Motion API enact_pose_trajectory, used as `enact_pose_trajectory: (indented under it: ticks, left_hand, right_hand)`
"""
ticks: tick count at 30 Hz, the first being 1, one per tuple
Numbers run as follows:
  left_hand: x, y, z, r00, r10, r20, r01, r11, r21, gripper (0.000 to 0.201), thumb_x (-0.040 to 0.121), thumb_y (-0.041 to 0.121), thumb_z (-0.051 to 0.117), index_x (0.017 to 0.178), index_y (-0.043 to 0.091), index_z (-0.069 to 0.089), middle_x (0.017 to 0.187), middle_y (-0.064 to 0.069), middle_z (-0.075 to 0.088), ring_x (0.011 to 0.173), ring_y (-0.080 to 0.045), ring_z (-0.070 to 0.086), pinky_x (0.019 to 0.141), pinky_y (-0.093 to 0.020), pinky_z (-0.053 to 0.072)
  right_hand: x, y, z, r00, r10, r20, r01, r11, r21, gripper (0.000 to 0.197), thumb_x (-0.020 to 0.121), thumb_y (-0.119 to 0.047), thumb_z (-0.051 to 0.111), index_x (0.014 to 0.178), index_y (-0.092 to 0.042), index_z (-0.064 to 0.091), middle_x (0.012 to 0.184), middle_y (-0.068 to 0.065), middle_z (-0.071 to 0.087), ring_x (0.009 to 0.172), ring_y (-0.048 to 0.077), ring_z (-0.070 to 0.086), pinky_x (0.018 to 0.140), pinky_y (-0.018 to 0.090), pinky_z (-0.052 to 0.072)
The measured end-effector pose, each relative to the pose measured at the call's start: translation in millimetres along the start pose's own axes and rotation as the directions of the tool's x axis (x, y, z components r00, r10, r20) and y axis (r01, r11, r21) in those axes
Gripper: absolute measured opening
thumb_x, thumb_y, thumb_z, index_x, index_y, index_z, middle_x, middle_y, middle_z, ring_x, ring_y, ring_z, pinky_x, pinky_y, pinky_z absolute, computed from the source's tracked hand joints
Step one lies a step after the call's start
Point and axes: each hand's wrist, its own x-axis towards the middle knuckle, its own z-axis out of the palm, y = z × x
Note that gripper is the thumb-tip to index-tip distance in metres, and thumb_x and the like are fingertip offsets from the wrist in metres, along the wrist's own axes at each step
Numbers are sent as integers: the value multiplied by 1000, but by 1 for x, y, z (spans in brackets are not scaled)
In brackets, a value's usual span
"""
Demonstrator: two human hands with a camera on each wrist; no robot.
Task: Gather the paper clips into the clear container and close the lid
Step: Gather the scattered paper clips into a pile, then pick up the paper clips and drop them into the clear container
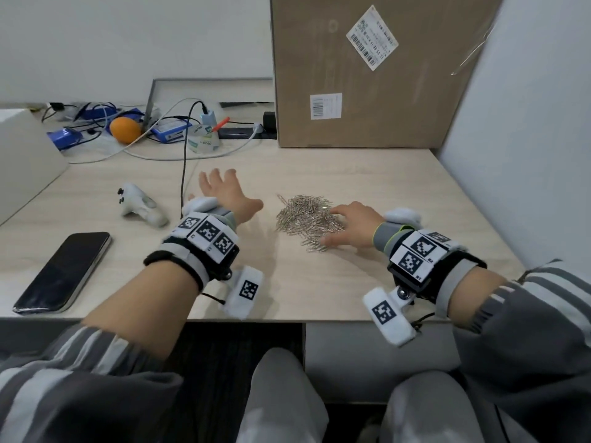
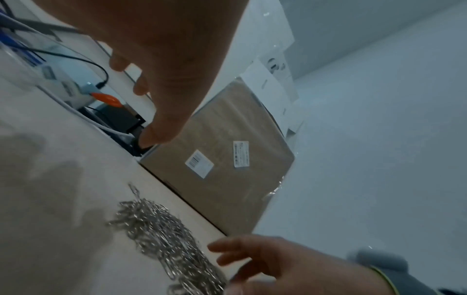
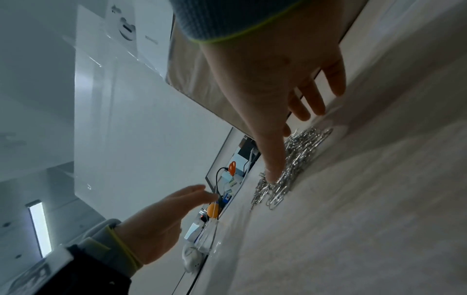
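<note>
A heap of silver paper clips [image 1: 303,215] [image 2: 161,239] [image 3: 298,155] lies on the pale wooden desk [image 1: 319,282], slightly right of the middle. My right hand [image 1: 348,220] [image 3: 272,89] lies flat with straight fingers on the heap's right side, thumb tip among the near clips. My left hand [image 1: 220,190] [image 2: 164,59] hovers open with spread fingers to the left of the heap, holding nothing. A clear plastic container [image 3: 209,235] stands on the desk beyond the left hand in the right wrist view. I cannot make it out in the head view.
A big cardboard box [image 1: 367,75] stands behind the clips, with a white partition [image 1: 527,123] to the right. A white controller [image 1: 140,206] and a black phone [image 1: 64,273] lie at the left. An orange [image 1: 125,129], tape rolls [image 1: 204,139] and cables crowd the back left.
</note>
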Motion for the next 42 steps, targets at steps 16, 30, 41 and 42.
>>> enact_pose_trajectory:
  ticks: [16, 30, 41, 42]
  left_hand:
    - [14, -25, -16, 963, -121, 242, 113, 993, 43, 49, 88, 20, 63, 129, -1, 46, 129, -19, 54, 117, -35, 52, 88, -36, 41]
    - [18, 22, 24, 974, 129, 188, 75, 597, -799, 55, 82, 27, 72, 130, 8, 52, 125, -8, 56, 103, -17, 57, 83, -30, 50]
    - [26, 60, 54, 890, 370, 265, 39, 519, -854, 70, 70, 25, 80, 132, 17, 48, 126, -4, 56, 98, -18, 62, 86, -31, 53]
    - [26, 63, 55, 873, 400, 278, 32, 522, -853, 70, 74, 18, 80, 135, 16, 45, 127, -5, 56, 97, -17, 61, 82, -25, 54]
  right_hand:
    - [14, -3, 5, 988, -52, -144, 57, 998, 29, 26, 85, -20, 65, 108, -13, 58, 115, 12, 55, 103, 29, 52, 78, 29, 34]
    - [35, 12, 0, 922, 77, -380, 137, 853, 503, 18, 80, -7, 68, 97, -7, 73, 89, 13, 70, 80, 17, 60, 78, 24, 50]
    - [50, 7, -30, 884, 154, -442, 385, 299, 873, 15, 81, -2, 66, 92, -12, 70, 81, 7, 70, 73, 14, 65, 77, 23, 56]
    - [52, 6, -31, 881, 142, -451, 400, 283, 872, 15, 81, -2, 66, 91, -12, 70, 81, 7, 71, 75, 16, 65, 78, 24, 56]
